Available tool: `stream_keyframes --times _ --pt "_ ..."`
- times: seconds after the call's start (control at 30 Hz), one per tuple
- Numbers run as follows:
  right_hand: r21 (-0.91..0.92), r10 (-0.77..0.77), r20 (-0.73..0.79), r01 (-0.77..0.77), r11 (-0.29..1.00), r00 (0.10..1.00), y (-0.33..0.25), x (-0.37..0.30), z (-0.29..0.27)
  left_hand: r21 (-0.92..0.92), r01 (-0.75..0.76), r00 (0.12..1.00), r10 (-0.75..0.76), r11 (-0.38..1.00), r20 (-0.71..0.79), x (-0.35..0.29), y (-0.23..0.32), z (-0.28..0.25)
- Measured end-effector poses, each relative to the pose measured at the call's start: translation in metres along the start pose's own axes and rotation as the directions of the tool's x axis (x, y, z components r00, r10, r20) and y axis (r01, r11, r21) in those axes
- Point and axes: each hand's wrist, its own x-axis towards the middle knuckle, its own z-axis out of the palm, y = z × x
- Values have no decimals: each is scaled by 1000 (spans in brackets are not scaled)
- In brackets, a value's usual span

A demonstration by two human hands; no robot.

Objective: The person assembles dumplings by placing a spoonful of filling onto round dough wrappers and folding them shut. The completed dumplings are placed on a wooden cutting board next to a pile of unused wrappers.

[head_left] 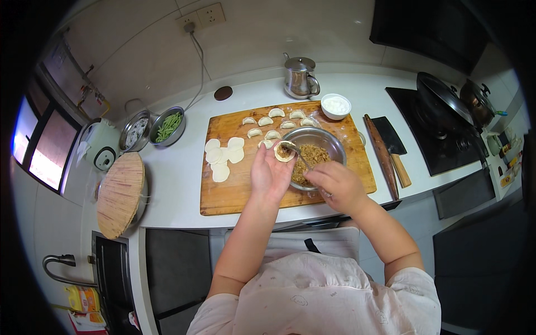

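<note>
My left hand (pixel 268 177), palm up above the wooden board (pixel 237 192), carries a round dumpling wrapper (pixel 288 158) on its fingers. Brown filling lies in the middle of that wrapper, and the bowl of a metal spoon (pixel 304 161) touches it. The spoon's handle is gripped by my right hand (pixel 341 188), over the near side of a steel bowl (pixel 336 144) of minced filling (pixel 313 156). Loose wrappers (pixel 220 172) overlap on the board to the left. Several folded dumplings (pixel 277 113) sit in rows behind my hands; my left fingers partly cover the closest one.
Right of the board lie a rolling pin (pixel 381 156) and a cleaver (pixel 395 146). A white bowl of flour (pixel 335 105) and a steel kettle (pixel 300 78) stand behind. At left are a bowl of green beans (pixel 170 127) and a woven lid (pixel 120 195). A cooktop (pixel 416 120) is far right.
</note>
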Motion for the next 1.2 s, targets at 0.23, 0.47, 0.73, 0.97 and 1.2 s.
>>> stream_keyframes --times 0.23,0.47,0.73,0.97,1.2 --pt "-17 -61 25 62 998 998 -2 -15 14 -133 11 999 -17 991 -47 -1 11 5" --pt "85 -19 8 18 996 1000 0 -24 -2 -153 35 999 -29 988 40 -1 14 -7" --pt "704 536 -173 -277 654 826 26 -20 -10 -32 34 999 -33 999 26 -8 9 2" --pt "834 708 -2 -390 391 706 36 -16 4 58 98 993 -102 993 61 -10 2 5" --pt "798 713 1 -430 421 701 33 -14 7 129 94 992 -103 987 68 -8 0 -4"
